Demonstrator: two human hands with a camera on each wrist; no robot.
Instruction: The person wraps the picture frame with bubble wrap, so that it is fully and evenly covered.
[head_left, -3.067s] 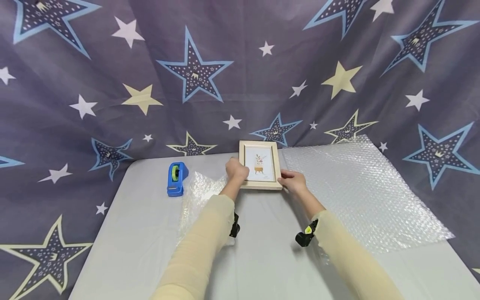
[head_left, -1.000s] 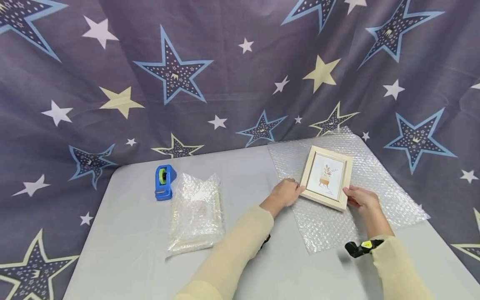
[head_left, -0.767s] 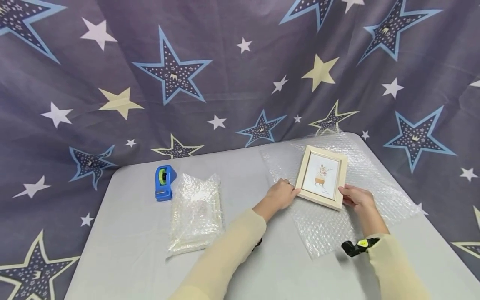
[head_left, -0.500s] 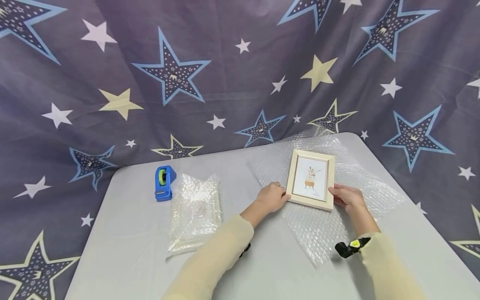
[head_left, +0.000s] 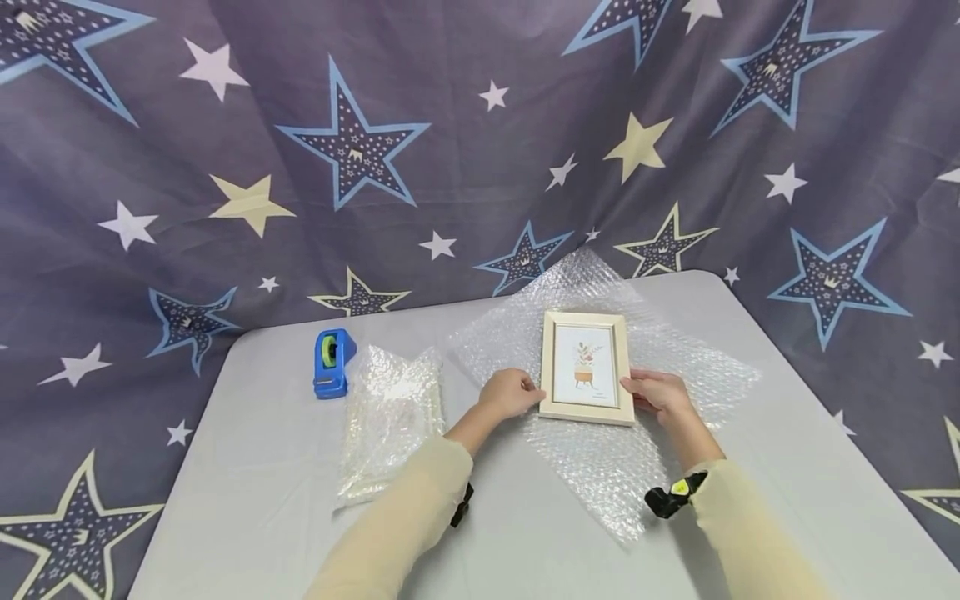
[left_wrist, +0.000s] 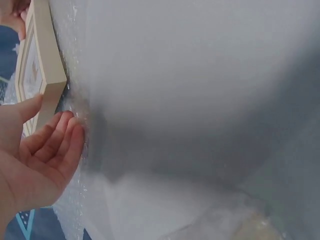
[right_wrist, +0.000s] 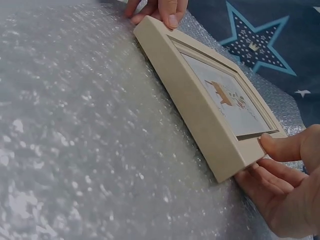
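Note:
A pale wooden picture frame [head_left: 587,368] with a potted-plant print lies face up on a sheet of clear bubble wrap [head_left: 592,475]. My left hand [head_left: 512,393] is at the frame's lower left corner, thumb on its rim and fingers curled low beside its edge, close over the wrap in the left wrist view. At the opposite side, my right hand [head_left: 662,395] grips the frame's lower right edge. The right wrist view shows the thumb on the front of the frame [right_wrist: 200,100] and the fingers [right_wrist: 265,182] tucked beneath.
On the left of the white table [head_left: 262,467] lies a bubble-wrapped flat package [head_left: 393,417]. A blue tape dispenser [head_left: 332,363] with green tape stands beside it. A star-patterned curtain [head_left: 465,167] hangs behind the table, and the wrap's far corner reaches up against it.
Both hands have brought the picture frame from the table's back middle onto the bubble wrap at the right, then slid frame and wrap leftward together, turning both.

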